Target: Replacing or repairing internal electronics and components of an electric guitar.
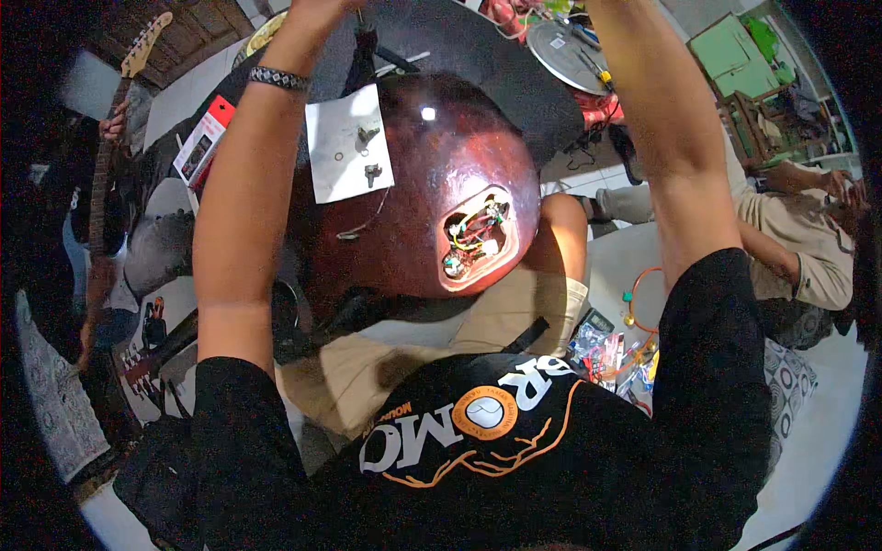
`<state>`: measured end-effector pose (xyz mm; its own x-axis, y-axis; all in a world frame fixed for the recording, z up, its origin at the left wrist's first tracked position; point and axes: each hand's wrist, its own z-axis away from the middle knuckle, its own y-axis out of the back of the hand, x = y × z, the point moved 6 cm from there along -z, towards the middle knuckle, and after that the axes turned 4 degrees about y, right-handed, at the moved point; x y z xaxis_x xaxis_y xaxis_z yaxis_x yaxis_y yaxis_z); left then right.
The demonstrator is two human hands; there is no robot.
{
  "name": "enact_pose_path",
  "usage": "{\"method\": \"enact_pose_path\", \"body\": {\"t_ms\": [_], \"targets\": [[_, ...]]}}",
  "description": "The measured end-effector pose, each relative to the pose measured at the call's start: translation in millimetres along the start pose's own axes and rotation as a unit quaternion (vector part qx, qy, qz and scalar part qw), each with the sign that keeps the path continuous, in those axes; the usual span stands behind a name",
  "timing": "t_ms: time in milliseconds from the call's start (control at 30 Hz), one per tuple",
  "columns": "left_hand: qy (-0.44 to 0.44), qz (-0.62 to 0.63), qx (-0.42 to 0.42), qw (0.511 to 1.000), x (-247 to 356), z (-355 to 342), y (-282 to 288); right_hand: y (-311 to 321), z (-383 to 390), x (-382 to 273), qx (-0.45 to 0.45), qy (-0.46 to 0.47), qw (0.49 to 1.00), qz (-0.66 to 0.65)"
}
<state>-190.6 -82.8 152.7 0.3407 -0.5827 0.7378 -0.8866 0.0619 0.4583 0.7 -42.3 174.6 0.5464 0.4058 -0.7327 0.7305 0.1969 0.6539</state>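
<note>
Both my arms reach up past the top edge. Only the back part of my left hand (322, 13) shows, beyond a patterned wristband (279, 79); its fingers are cut off. My right forearm (663, 119) leaves the picture before the hand. Between my arms, a glossy dark red guitar body (413, 220) rests over my lap. Its oval cavity (476, 241) lies uncovered, with red, yellow and green wires and small electronic parts inside. On the body's left side lies a white paper (331, 138), bearing small dark metal parts (369, 138) and a ring (339, 156).
A red and white package (204, 140) lies left of my left forearm. At far left, another person's hand (114, 121) holds a second guitar's neck (99, 184). A round grey lid-like disc (568, 57) sits at upper right. Another person (795, 234) sits at right, near small packets (602, 344).
</note>
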Motion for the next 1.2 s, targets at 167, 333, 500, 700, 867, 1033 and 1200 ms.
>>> {"method": "enact_pose_path", "body": {"t_ms": [167, 333, 500, 700, 867, 1033, 1200], "targets": [[0.024, -0.044, 0.04, 0.998, 1.7, 8.7, 14.5, -14.9, 3.8, -11.9, -0.004, 0.0, 0.997, -0.074], [0.04, -0.076, 0.04, 0.995, -4.9, 9.0, 14.5, -5.5, -2.1, -0.5, -0.022, 0.019, 0.998, -0.047], [0.023, -0.022, 0.043, 0.999, -34.0, 10.1, 33.7, -30.4, 0.7, -17.0, -0.043, -0.043, 0.989, -0.136], [0.053, -0.033, 0.013, 0.998, -36.7, 5.3, 26.2, 9.1, -3.7, -11.5, -0.054, -0.104, 0.986, -0.121], [0.051, -0.055, 0.019, 0.997, -33.1, 15.5, 47.4, -0.6, 9.3, -19.7, 0.018, 0.005, 0.999, 0.033], [0.057, -0.002, 0.029, 0.998, -40.6, 30.0, 48.4, 7.2, 25.6, -18.7, 0.031, 0.011, 0.999, 0.042], [0.066, -0.032, 0.031, 0.997, -45.1, 39.2, 55.9, 8.5, 26.2, -21.0, -0.007, 0.025, 0.999, 0.048]]}}
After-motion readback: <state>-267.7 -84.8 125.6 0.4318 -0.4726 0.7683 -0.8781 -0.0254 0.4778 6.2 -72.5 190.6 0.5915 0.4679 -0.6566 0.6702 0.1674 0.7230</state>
